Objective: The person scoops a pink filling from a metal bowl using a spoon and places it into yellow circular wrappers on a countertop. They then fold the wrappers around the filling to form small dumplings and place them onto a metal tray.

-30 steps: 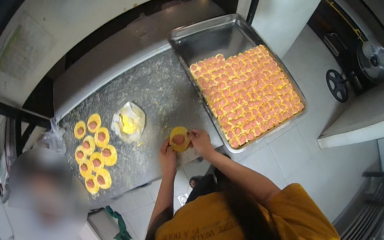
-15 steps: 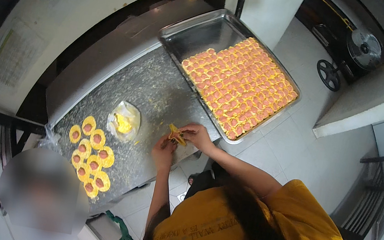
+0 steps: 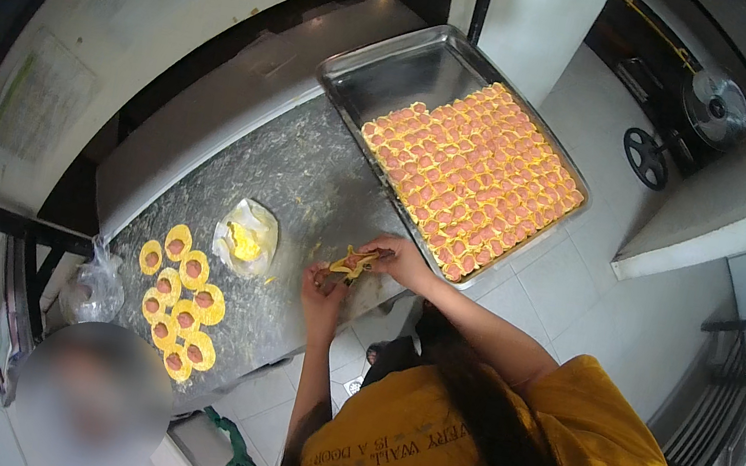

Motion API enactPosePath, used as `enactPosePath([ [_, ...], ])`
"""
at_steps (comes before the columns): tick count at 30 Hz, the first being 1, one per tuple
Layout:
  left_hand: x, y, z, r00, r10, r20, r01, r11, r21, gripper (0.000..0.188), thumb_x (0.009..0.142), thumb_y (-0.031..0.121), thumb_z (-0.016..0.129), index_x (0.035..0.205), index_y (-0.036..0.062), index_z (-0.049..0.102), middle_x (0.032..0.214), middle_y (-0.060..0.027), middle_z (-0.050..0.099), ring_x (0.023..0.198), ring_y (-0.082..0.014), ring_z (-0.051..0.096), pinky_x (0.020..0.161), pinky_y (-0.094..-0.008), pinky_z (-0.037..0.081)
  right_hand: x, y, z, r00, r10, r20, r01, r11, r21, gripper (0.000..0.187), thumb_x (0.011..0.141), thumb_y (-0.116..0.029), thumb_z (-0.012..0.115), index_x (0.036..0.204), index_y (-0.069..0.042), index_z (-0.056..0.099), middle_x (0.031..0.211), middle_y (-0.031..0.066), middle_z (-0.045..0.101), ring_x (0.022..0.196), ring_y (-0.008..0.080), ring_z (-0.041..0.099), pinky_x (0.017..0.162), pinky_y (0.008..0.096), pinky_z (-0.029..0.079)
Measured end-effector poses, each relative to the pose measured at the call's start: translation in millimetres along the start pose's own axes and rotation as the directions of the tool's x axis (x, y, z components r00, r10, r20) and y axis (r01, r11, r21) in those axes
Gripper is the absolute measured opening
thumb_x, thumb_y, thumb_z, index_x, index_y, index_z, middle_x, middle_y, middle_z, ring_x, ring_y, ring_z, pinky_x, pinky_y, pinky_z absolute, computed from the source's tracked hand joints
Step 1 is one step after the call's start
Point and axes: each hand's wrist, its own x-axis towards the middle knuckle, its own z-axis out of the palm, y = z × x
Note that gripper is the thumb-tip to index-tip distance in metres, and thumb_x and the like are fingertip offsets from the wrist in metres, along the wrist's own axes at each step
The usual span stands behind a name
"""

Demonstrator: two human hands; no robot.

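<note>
Between the fingers of my left hand (image 3: 320,295) and my right hand (image 3: 403,264), a small folded yellow dough piece (image 3: 351,266) is held over the dark counter's near edge. Both hands pinch it from opposite sides; its filling is too small to make out. Left of them lies a cluster of flat yellow dough rounds (image 3: 203,299), each topped with a pink-brown lump of filling. Nearer to my left hand, an opened white bag (image 3: 248,239) contains a soft yellow mass. Beyond my right hand rests a large metal tray (image 3: 375,75), mostly covered by rows of small filled dough pieces (image 3: 476,176).
The speckled dark counter (image 3: 282,159) runs along a wall. A clear plastic bag (image 3: 94,290) is at its left end, close to another person (image 3: 92,393). Right of the tray are a tiled floor (image 3: 541,291), a black handwheel (image 3: 645,158) and a dark slatted bench (image 3: 706,427).
My hands have drawn slightly apart, and the dough piece between them looks more stretched out. The view has shifted a little, showing more of the clear bag at left.
</note>
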Motion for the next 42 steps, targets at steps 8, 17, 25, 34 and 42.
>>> enactPosePath([
  [8, 6, -26, -5, 0.966, 0.243, 0.088, -0.248, 0.783, 0.57, 0.018, 0.072, 0.003, 0.065, 0.089, 0.0024, 0.06, 0.087, -0.0125, 0.062, 0.077, -0.0195, 0.062, 0.069, -0.0288, 0.049, 4, 1, 1, 0.978, -0.137, 0.158, 0.193, 0.885, -0.424, 0.036, 0.064, -0.002, 0.065, 0.099, -0.006, 0.061, 0.091, 0.0114, 0.061, 0.086, 0.0292, 0.058, 0.075, 0.0344, 0.047],
  [17, 3, -15, 8, 0.979, 0.19, 0.075, -0.2, 0.819, 0.538, 0.026, 0.068, 0.004, 0.068, 0.091, 0.0039, 0.058, 0.085, -0.012, 0.064, 0.073, -0.0243, 0.065, 0.064, -0.0322, 0.051, 12, 4, -6, 0.951, -0.132, 0.28, 0.252, 0.856, -0.451, 0.032, 0.062, -0.001, 0.065, 0.094, -0.005, 0.061, 0.089, 0.012, 0.06, 0.084, 0.0314, 0.057, 0.074, 0.036, 0.047],
  [25, 8, -18, 14, 0.97, 0.203, 0.134, -0.241, 0.731, 0.638, 0.028, 0.065, 0.006, 0.07, 0.092, 0.0045, 0.06, 0.077, -0.0135, 0.064, 0.072, -0.0252, 0.064, 0.064, -0.0325, 0.05, 8, 15, -8, 0.952, -0.139, 0.274, 0.274, 0.789, -0.55, 0.029, 0.064, 0.0, 0.061, 0.093, -0.004, 0.061, 0.093, 0.0124, 0.059, 0.09, 0.0326, 0.055, 0.077, 0.0369, 0.047],
  [34, 11, -22, 15, 0.965, 0.144, 0.22, -0.253, 0.738, 0.626, 0.026, 0.065, 0.006, 0.07, 0.089, 0.0033, 0.061, 0.075, -0.0126, 0.064, 0.066, -0.0238, 0.064, 0.062, -0.0327, 0.051, 2, 7, -9, 0.954, -0.133, 0.27, 0.264, 0.799, -0.54, 0.033, 0.064, 0.001, 0.06, 0.096, -0.004, 0.059, 0.099, 0.0146, 0.057, 0.09, 0.0337, 0.055, 0.077, 0.038, 0.046],
  [42, 16, -16, 15, 0.947, 0.206, 0.244, -0.315, 0.738, 0.597, 0.023, 0.066, 0.006, 0.069, 0.087, 0.0021, 0.061, 0.087, -0.0147, 0.062, 0.073, -0.026, 0.063, 0.063, -0.0328, 0.05, 2, -2, -8, 0.972, -0.071, 0.226, 0.195, 0.779, -0.595, 0.034, 0.066, -0.003, 0.061, 0.1, -0.004, 0.057, 0.099, 0.0146, 0.056, 0.087, 0.0335, 0.055, 0.074, 0.0388, 0.046],
])
